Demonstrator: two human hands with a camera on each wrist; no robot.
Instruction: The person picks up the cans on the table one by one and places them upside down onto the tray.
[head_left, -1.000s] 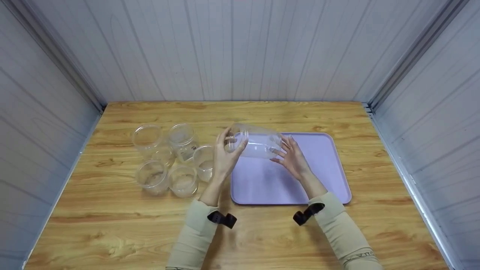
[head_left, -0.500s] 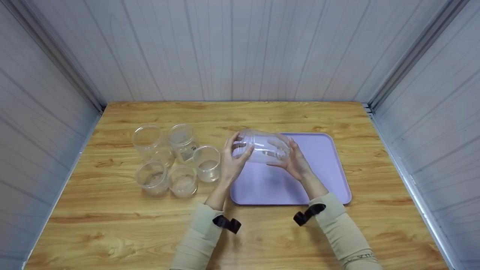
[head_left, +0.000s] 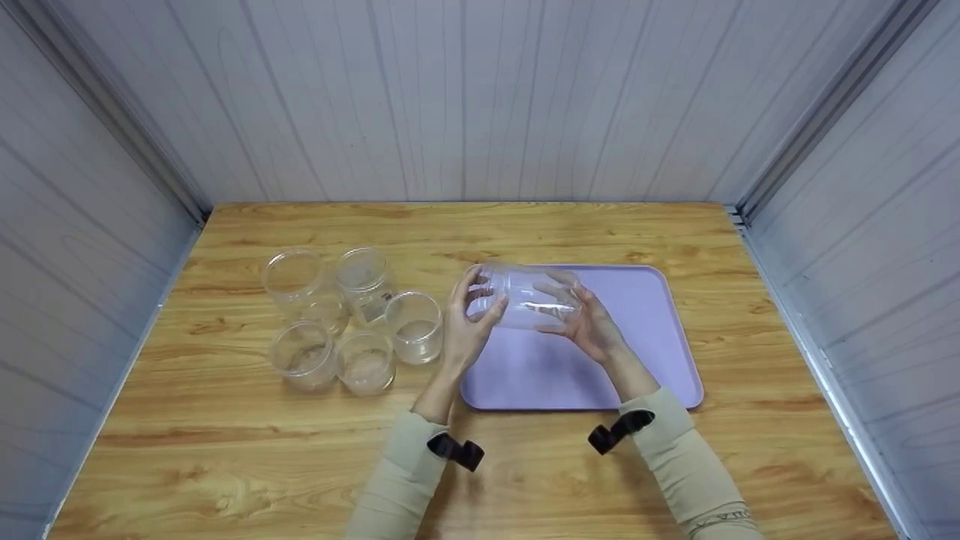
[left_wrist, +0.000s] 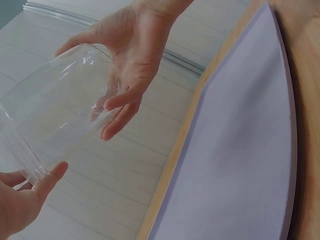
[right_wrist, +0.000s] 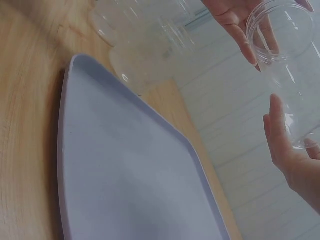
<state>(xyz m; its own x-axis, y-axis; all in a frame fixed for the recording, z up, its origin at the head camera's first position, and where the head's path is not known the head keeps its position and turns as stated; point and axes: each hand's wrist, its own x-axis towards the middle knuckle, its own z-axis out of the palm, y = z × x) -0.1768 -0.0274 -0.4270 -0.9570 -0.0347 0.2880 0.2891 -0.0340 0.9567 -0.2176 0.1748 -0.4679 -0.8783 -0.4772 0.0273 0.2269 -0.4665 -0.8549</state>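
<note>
A clear plastic jar lies on its side in the air above the purple tray, its threaded mouth toward the left. My left hand grips the mouth end, thumb on the near side and fingers round the far side. At the base end, my right hand holds the jar with its fingers spread around it. The left wrist view shows the jar between both hands, apart from the tray. In the right wrist view the ringed neck of the jar faces the left hand's fingers.
Several clear jars stand grouped on the wooden table left of the tray, among them a near one, one beside my left hand and one with a small label. Pale panel walls enclose the table's back and sides.
Both hands have shifted the jar slightly right and toward me, mostly in the first half second. The right hand's fingers now wrap further round its base. The standing jars look unmoved.
</note>
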